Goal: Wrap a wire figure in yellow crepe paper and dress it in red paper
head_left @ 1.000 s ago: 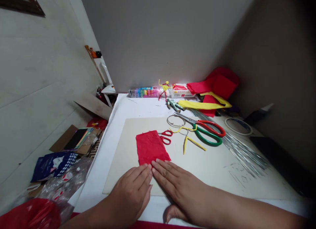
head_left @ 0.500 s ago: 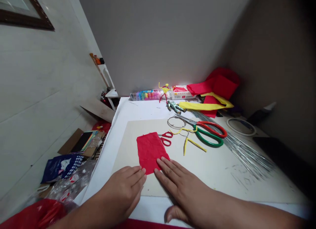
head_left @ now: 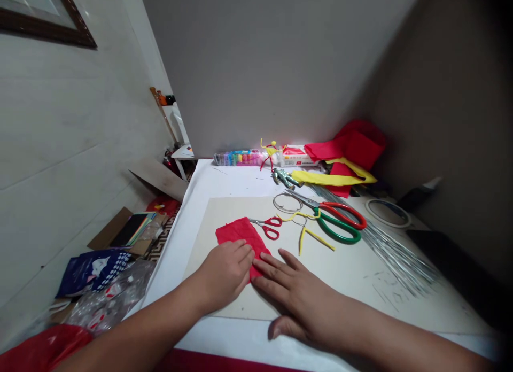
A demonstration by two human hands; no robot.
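Note:
A wrinkled piece of red cloth [head_left: 236,230] lies on the beige board [head_left: 340,286] in front of me. My left hand [head_left: 229,270] rests over its lower left part with the fingers lying on it; the thumb is hidden. On the lower right edge, my right hand [head_left: 294,292] presses its fingertips down, fingers spread and thumb out to the side. Small red-handled scissors [head_left: 272,227] lie just beyond the cloth, their blade tips at its edge. A bent yellow-wrapped wire figure [head_left: 303,230] is right of them, beside large scissors [head_left: 339,217] with red and green handles.
A bundle of silver wires [head_left: 396,254] and a roll of tape [head_left: 388,212] lie to the right. Along the back are a pack of coloured clay [head_left: 240,158], a yellow strip [head_left: 328,177] and red fabric [head_left: 360,145]. Bags and a cardboard box [head_left: 116,227] sit low on the left.
My left hand has moved up and right from the cloth's lower left corner onto the cloth. The cloth has turned slightly, and more of the small scissors' blades show. The right hand stays about where it was.

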